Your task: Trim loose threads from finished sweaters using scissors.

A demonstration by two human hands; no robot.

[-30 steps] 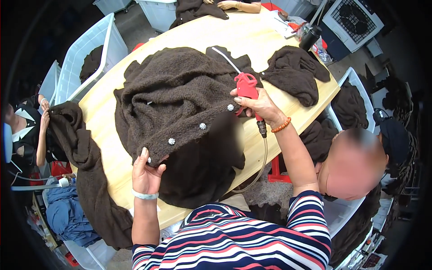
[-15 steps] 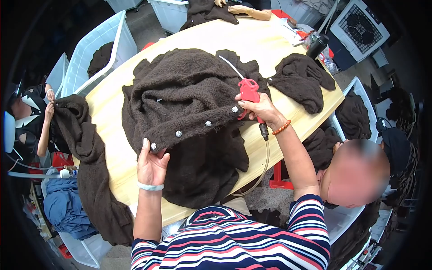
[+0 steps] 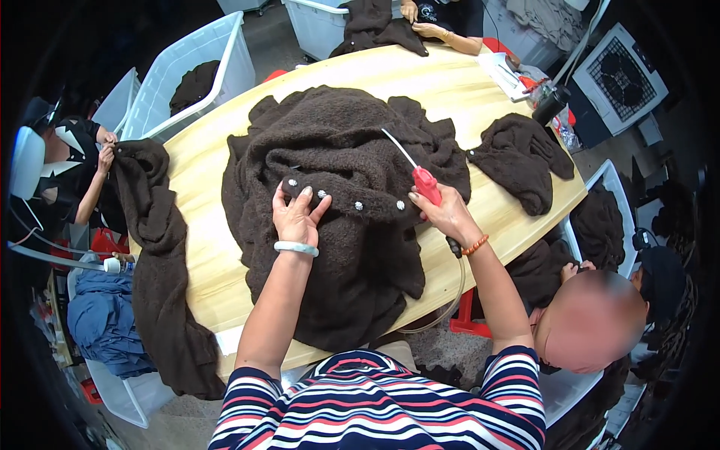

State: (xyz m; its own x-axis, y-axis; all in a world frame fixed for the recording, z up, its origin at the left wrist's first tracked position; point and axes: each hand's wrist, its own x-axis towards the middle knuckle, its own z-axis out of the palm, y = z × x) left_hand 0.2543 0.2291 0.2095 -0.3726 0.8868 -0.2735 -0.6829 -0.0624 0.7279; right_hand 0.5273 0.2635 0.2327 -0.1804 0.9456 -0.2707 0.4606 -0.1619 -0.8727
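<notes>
Short-sleeved shirt (image 3: 382, 405) in navy, white and red stripes; pale left bangle (image 3: 296, 247); orange beaded right bracelet (image 3: 475, 246)

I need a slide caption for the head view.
Left hand on a brown knit with pale buttons; right hand holding a red nozzle gun.

Fuzzy knit garment (image 3: 330, 127), smooth plastic air gun (image 3: 426, 185), pale wood-grain tabletop (image 3: 199, 180)

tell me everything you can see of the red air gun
The red air gun has a plastic-looking body and a thin, whitish nozzle pointing up and left in the picture, over the dark brown knit garment. The right hand grips it, hiding its lower body. Below, a dark fitting joins a pale hose. Whether the nozzle touches the garment is unclear.
</notes>
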